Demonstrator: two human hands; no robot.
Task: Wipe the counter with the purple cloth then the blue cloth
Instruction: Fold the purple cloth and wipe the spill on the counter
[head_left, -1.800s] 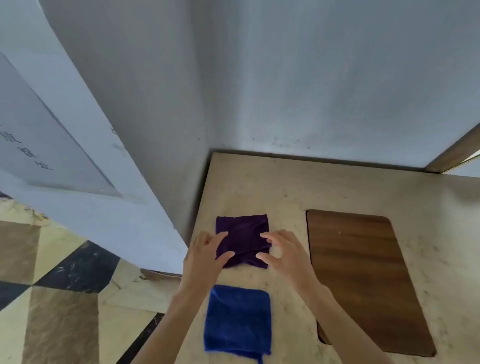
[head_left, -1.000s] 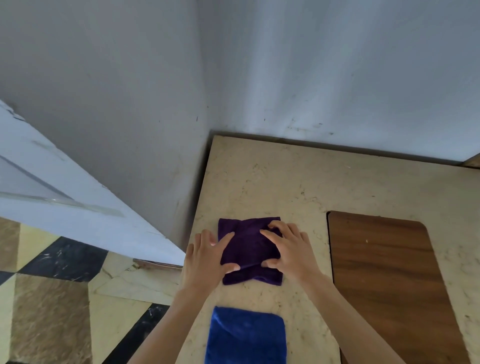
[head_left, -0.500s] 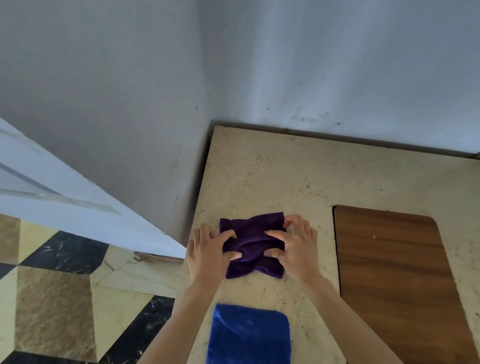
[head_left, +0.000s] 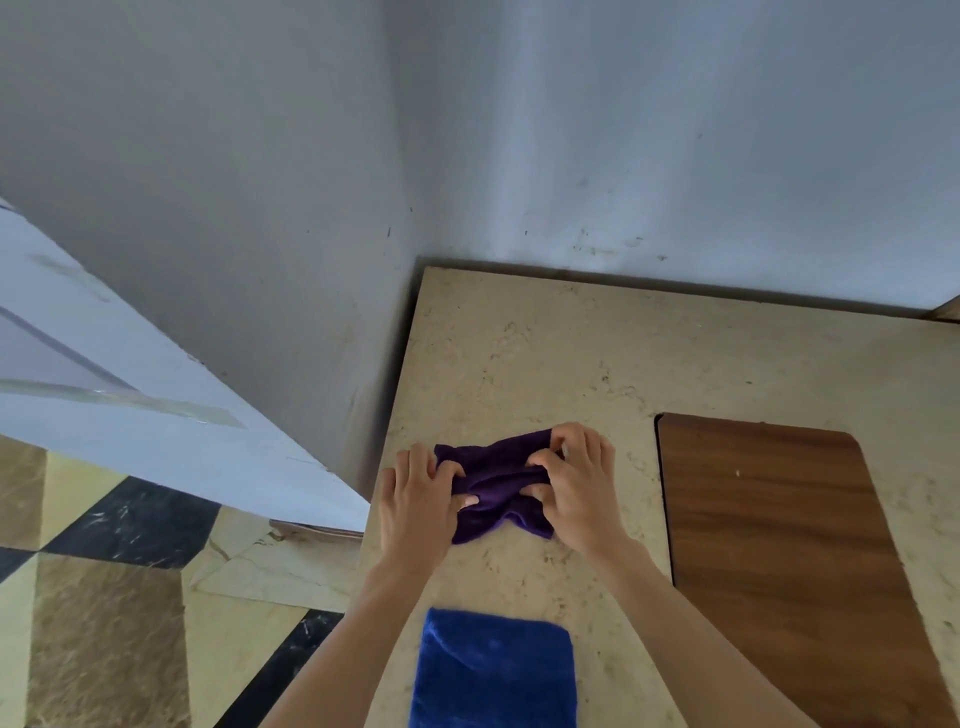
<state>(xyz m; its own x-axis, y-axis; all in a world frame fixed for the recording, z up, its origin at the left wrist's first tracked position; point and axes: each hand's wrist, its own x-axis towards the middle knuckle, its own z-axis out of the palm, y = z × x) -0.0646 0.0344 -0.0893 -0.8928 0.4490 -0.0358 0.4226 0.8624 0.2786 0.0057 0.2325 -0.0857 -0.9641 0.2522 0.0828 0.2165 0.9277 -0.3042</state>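
Note:
The purple cloth (head_left: 496, 483) lies bunched on the beige stone counter (head_left: 540, 364), near its left edge. My left hand (head_left: 415, 501) grips the cloth's left side, thumb and fingers pinching the fabric. My right hand (head_left: 576, 488) grips its right side, fingers curled into the folds. The cloth is gathered into creases between the two hands. The blue cloth (head_left: 493, 670) lies flat on the counter nearer to me, below the purple one, untouched and partly cut off by the frame's bottom edge.
A brown wooden board (head_left: 779, 545) lies on the counter to the right of my hands. Grey walls meet in a corner behind the counter. A white door (head_left: 130, 395) and a patterned tile floor (head_left: 104, 597) are on the left, beyond the counter's edge.
Both hands have closed on the purple cloth and pulled it together. It went from a flat square to a bunched, creased shape. The blue cloth has not moved.

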